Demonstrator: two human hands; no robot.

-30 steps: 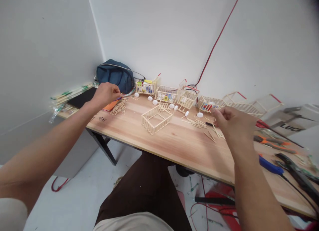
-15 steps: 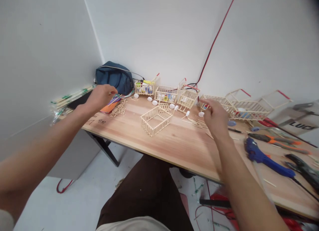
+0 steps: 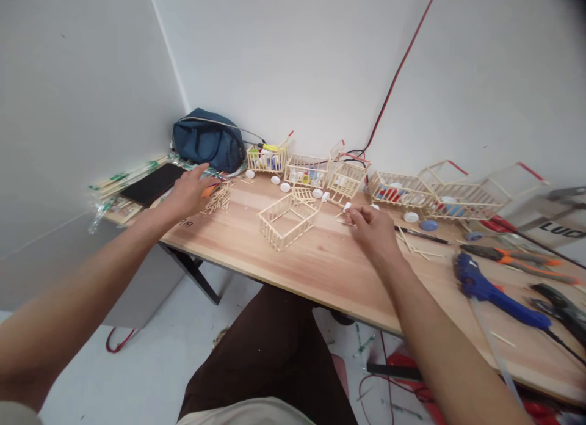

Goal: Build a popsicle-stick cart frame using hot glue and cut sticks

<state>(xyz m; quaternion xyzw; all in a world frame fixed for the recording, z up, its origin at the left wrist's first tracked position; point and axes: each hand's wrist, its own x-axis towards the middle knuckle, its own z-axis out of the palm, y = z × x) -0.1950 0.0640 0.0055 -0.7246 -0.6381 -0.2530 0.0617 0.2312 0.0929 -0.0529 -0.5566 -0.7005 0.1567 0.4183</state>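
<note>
My left hand (image 3: pixel 188 192) hangs over the left part of the table, fingers stretched and apart, with nothing in them. Beside it lies a pile of short wooden sticks (image 3: pixel 218 200), and its palm partly hides orange and purple papers. Low over the table, my right hand (image 3: pixel 374 231) has its thumb and fingers pressed together near a white wheel (image 3: pixel 347 207) and some thin sticks. Whatever is between those fingertips is too small to name. An open rectangular basket frame of wooden sticks (image 3: pixel 293 234) sits on the table between the hands, touched by neither.
Several miniature stick shopping carts (image 3: pixel 306 171) line the wall. A blue pouch (image 3: pixel 208 141) and a black tablet-like slab (image 3: pixel 153 184) lie left. On the right are a blue glue gun (image 3: pixel 499 300), orange-handled pliers (image 3: pixel 513 257) and a black pen-like rod (image 3: pixel 423 234).
My right hand has moved left and down to the sticks, its fingers now closed together. The left hand has shifted slightly and its fingers have opened out.
</note>
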